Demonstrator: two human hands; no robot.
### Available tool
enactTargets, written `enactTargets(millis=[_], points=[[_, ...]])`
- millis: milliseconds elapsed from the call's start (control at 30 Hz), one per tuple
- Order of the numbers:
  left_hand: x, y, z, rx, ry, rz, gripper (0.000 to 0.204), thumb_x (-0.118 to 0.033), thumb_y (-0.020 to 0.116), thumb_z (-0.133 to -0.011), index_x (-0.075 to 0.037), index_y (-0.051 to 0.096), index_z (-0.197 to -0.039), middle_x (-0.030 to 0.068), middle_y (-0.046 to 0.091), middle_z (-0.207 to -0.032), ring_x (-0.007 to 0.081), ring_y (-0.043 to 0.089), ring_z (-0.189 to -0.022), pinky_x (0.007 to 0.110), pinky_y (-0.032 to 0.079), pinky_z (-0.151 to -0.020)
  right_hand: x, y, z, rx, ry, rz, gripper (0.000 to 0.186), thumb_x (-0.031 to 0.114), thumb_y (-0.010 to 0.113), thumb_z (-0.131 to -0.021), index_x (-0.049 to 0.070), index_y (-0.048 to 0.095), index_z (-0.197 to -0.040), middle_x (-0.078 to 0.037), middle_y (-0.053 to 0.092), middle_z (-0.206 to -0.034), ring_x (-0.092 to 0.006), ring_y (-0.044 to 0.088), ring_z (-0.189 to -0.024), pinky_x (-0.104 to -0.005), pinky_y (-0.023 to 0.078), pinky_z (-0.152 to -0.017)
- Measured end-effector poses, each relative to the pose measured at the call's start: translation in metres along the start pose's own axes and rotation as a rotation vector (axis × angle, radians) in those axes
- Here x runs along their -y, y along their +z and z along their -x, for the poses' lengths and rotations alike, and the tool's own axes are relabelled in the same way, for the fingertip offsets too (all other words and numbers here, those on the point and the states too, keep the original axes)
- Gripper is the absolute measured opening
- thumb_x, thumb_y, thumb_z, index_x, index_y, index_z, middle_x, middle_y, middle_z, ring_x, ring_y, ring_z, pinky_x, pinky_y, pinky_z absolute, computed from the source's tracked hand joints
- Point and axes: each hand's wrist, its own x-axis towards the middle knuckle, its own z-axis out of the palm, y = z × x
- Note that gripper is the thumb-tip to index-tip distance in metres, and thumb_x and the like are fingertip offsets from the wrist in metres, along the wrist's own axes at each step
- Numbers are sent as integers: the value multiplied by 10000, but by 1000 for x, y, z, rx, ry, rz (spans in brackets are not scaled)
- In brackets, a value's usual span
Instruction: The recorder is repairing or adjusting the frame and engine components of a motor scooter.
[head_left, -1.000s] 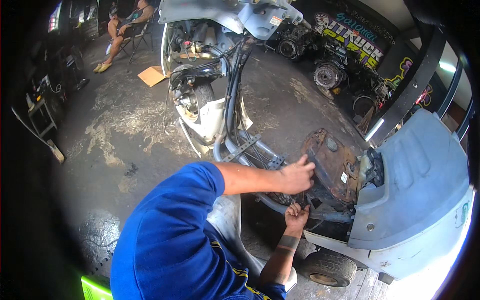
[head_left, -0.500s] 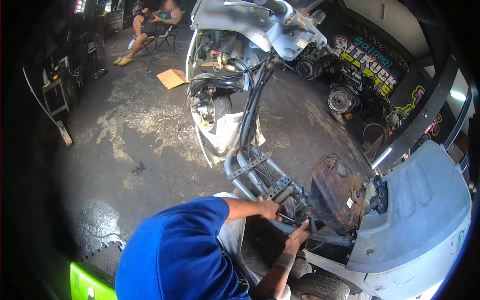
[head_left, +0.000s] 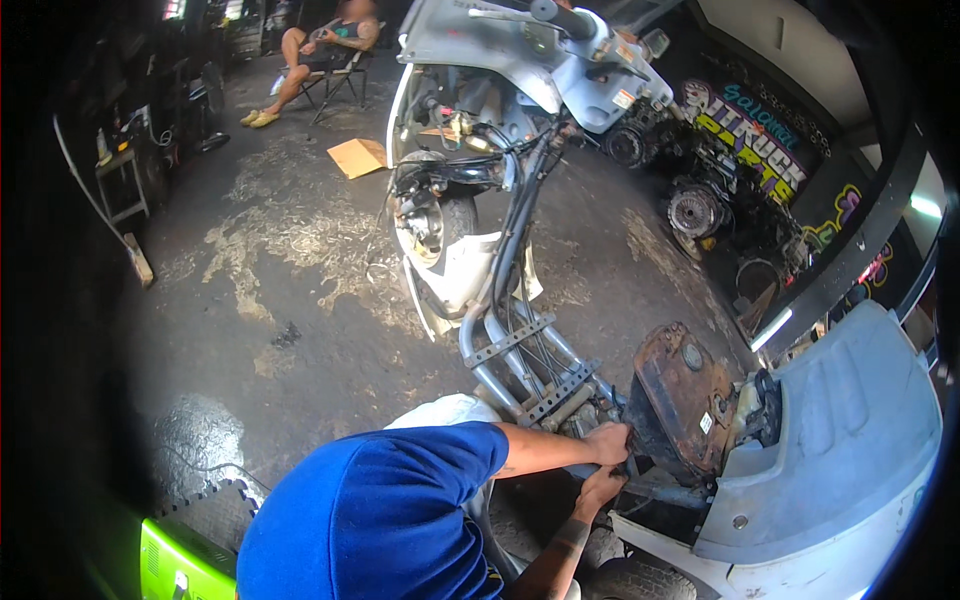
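My left hand (head_left: 607,442) is closed beside the bare lower frame (head_left: 485,385) of a partly stripped scooter. Just below it, my right hand (head_left: 602,486) is closed too, nearly touching the left. Whatever they grip is hidden by the fingers. Both work at the mechanical parts in front of a rusty brown tank (head_left: 690,395). Black cables (head_left: 512,215) run down the frame tubes, which a perforated metal strip (head_left: 560,395) crosses. Behind the tank sits the grey-blue rear body panel (head_left: 830,420). A rear tyre (head_left: 640,580) shows beneath my right forearm.
Beyond the scooter's front shield (head_left: 480,45), a person (head_left: 330,50) sits on a folding chair. An orange-brown flat sheet (head_left: 358,157) lies on the dark floor. Greasy engine parts (head_left: 695,210) line the right wall. A bright green case (head_left: 185,560) stands at lower left.
My left hand has moved right along the frame, up against my right hand. Earlier a dark rod-like thing showed between the hands; now it is hidden. The view has shifted slightly.
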Motion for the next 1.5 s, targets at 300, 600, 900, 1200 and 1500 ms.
enactTargets(millis=[300,600,900,1200,1500], points=[[5,27,6,-283,-19,189,252,-156,614,-782,2,550,-968,257,633,-930,437,597,-962,483,481,-803,-40,14,-10,56,-144,-171,467,297,566,-933,-139,527,-1096,-256,637,-1038,-346,613,-956,-410,462,-821],[20,0,71,-343,-36,469,189,-110,632,-795,-14,501,-891,174,600,-776,341,642,-786,415,486,-665,15,-6,1,185,591,-849,503,499,431,-979,18,558,-1054,-78,610,-760,-131,527,-474,-236,297,-349],[21,9,13,-193,-47,227,355,-285,684,-808,22,606,-970,246,659,-947,406,624,-970,452,489,-816,-18,25,-8,3,60,-284,468,358,561,-951,-94,562,-1073,-158,662,-967,-251,612,-832,-352,470,-748],[20,37,-19,-198,-187,-3,438,-277,695,-814,47,529,-1059,297,627,-1004,430,574,-1061,481,470,-874,-20,19,-3,8,186,-408,324,217,611,-918,-77,546,-1039,-152,625,-1002,-221,565,-912,-327,443,-826],[18,44,-21,-209,-291,111,541,-269,694,-825,40,430,-1181,297,621,-1065,441,575,-1070,480,455,-922,-29,31,22,-14,108,-443,370,201,734,-789,3,534,-1029,-93,587,-938,-179,542,-898,-306,429,-825]])
